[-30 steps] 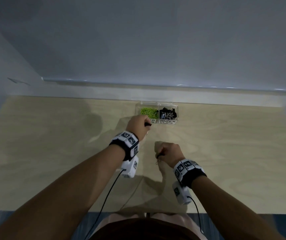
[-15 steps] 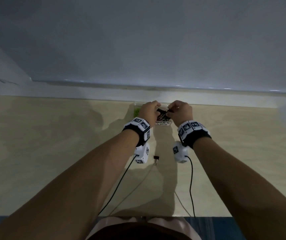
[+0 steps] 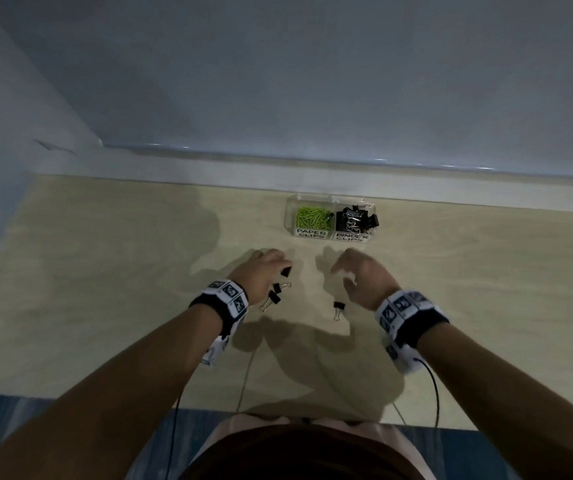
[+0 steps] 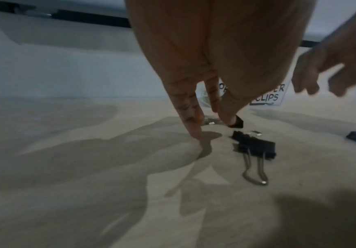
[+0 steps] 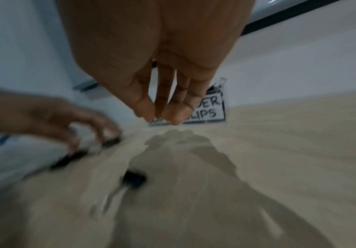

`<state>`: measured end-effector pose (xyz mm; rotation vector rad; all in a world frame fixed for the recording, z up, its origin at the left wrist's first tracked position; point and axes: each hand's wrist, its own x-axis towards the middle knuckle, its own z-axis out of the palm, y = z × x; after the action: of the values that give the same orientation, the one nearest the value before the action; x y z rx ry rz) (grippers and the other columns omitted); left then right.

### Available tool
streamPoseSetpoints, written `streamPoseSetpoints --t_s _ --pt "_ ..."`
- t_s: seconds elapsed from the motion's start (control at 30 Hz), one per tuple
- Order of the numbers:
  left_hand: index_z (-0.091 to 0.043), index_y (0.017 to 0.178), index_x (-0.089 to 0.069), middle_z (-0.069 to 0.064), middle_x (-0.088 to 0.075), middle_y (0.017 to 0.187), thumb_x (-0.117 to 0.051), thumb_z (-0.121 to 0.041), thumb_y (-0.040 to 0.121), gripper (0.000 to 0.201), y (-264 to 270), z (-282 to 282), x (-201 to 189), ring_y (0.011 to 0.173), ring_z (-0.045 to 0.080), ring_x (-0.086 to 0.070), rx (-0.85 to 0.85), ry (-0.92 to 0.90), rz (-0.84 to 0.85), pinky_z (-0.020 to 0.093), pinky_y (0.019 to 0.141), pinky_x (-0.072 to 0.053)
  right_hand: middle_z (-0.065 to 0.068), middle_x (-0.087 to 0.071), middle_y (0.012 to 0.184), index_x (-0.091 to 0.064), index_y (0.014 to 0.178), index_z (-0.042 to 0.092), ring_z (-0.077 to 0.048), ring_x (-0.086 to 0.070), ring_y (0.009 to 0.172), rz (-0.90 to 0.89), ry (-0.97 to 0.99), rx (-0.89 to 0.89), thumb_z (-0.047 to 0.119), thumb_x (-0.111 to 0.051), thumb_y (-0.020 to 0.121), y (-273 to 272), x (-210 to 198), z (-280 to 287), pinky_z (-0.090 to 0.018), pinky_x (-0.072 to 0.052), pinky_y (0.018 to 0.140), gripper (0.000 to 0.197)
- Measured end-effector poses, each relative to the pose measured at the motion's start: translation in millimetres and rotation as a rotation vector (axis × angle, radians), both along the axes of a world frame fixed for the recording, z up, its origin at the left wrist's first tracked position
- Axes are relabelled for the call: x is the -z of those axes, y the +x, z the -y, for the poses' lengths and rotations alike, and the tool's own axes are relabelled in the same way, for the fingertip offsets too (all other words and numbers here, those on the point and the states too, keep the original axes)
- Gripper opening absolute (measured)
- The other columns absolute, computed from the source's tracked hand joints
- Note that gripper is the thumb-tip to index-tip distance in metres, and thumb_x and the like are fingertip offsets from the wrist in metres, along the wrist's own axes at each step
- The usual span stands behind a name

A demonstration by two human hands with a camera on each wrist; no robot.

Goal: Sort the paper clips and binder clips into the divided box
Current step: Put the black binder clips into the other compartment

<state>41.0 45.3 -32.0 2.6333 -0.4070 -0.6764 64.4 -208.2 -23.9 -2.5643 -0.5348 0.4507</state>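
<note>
Pale wood-grain tabletop [image 3: 105,271] is running up to a grey wall, and the clear divided box [image 3: 330,221] is sitting at its far edge, labels facing the person so each compartment can be read at a glance: the left one, marked PAPER CLIPS, is holding green paper clips [image 3: 312,217], and the right one, marked BINDER CLIPS, is holding a heap of black binder clips [image 3: 356,218]. Four loose binder clips are lying on the tabletop nearer the person, well short of the box. Three are clustering by the left hand [image 3: 264,271], whose fingers [image 4: 190,124] are reaching down, one tip touching the tabletop and another resting on the farthest clip [image 3: 286,271] as if to pinch it up; whether it is already gripped I cannot tell. The middle clip [image 3: 279,286] and the nearest clip [image 3: 271,300] (its wire handles splayed toward the person) are lying just beside that hand, likely next in line. The right hand [image 3: 361,275] is hovering above the tabletop with fingers [image 5: 179,115] loosely extended and close together, holding nothing, probably heading for the lone clip [image 3: 338,307] lying apart, near its wrist. No loose paper clips are showing, so the sorting seems nearly done.
</note>
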Motion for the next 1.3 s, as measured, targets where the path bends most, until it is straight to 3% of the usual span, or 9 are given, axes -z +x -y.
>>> streamPoseSetpoints --t_s 0.1,0.23,0.37,0.53,0.73,0.9,1.0,1.1,1.3 --pt "-0.029 0.141 -0.04 -0.003 -0.025 0.153 -0.045 0.008 0.079 0.072 5 11 3 0.135 0.024 -0.024 0.064 0.065 0.004 0.036 0.106 -0.035 0.008 -0.046 0.124 -0.063 0.108 0.027 -0.016 -0.045 0.106 -0.178 -0.165 -0.234 0.009 -0.059 0.076 -30 16 -1 -0.03 -0.045 0.092 0.037" --pt "-0.017 0.121 -0.054 0.003 -0.047 0.131 -0.051 0.0 0.084 0.041 10 9 9 0.115 0.024 -0.04 0.136 0.157 0.111 0.039 0.088 -0.046 -0.005 -0.053 0.117 -0.066 0.102 0.012 -0.029 -0.051 0.104 -0.155 -0.178 -0.265 0.013 -0.059 0.083 -36 23 -2 -0.035 -0.047 0.085 0.021" --pt "-0.01 0.108 -0.054 0.008 -0.051 0.114 -0.052 -0.019 0.089 0.022 1 -8 14 0.105 0.026 -0.048 -0.02 0.129 0.153 0.038 0.087 -0.046 -0.011 -0.052 0.111 -0.063 0.101 0.008 -0.033 -0.056 0.097 -0.147 -0.237 -0.225 0.014 -0.055 0.088 -29 25 2 -0.036 -0.048 0.081 0.017" --pt "-0.016 0.093 -0.057 0.0 -0.052 0.096 -0.061 -0.025 0.085 0.013 -39 -14 13 0.079 0.014 -0.05 -0.289 -0.157 0.167 0.025 0.073 -0.043 -0.012 -0.051 0.116 -0.06 0.112 0.007 -0.031 -0.055 0.101 -0.07 -0.079 -0.13 0.015 -0.055 0.089 -22 12 -36 -0.036 -0.046 0.085 0.026" --pt "-0.003 0.099 -0.059 0.016 -0.051 0.106 -0.061 -0.016 0.082 0.021 -58 4 27 0.091 0.035 -0.056 -0.358 -0.144 0.054 0.041 0.08 -0.046 -0.019 -0.053 0.113 -0.064 0.104 0.001 -0.034 -0.053 0.101 -0.068 -0.012 -0.207 0.009 -0.058 0.083 -25 13 -106 -0.04 -0.047 0.088 0.023" --pt "-0.001 0.099 -0.056 0.016 -0.051 0.109 -0.062 -0.019 0.084 0.025 -53 9 29 0.095 0.034 -0.054 -0.381 -0.041 0.058 0.04 0.082 -0.044 -0.018 -0.058 0.111 -0.066 0.105 0.002 -0.035 -0.054 0.102 -0.091 -0.041 -0.197 0.006 -0.058 0.082 -24 19 -106 -0.035 -0.043 0.084 0.025" --pt "-0.002 0.101 -0.057 0.015 -0.053 0.109 -0.057 -0.014 0.086 0.019 -51 8 29 0.098 0.034 -0.054 -0.368 -0.028 0.085 0.04 0.085 -0.044 -0.021 -0.059 0.107 -0.064 0.111 0.003 -0.037 -0.055 0.097 -0.064 -0.036 -0.266 0.001 -0.06 0.081 -26 19 -99 -0.041 -0.048 0.083 0.03" --pt "-0.004 0.113 -0.055 0.016 -0.05 0.118 -0.048 -0.009 0.089 0.025 -48 4 27 0.104 0.033 -0.052 -0.287 0.091 0.092 0.036 0.09 -0.04 -0.02 -0.054 0.12 -0.058 0.123 0.004 -0.039 -0.05 0.105 -0.004 -0.11 -0.35 0.002 -0.058 0.083 -34 26 -86 -0.047 -0.048 0.091 0.04" --pt "0.001 0.118 -0.047 0.021 -0.048 0.12 -0.04 -0.002 0.087 0.032 -43 0 22 0.101 0.036 -0.052 -0.095 0.32 0.1 0.044 0.085 -0.046 -0.02 -0.056 0.109 -0.056 0.119 0.001 -0.039 -0.053 0.095 0.035 -0.198 -0.482 0.01 -0.066 0.077 -44 31 -63 -0.046 -0.054 0.075 0.044"
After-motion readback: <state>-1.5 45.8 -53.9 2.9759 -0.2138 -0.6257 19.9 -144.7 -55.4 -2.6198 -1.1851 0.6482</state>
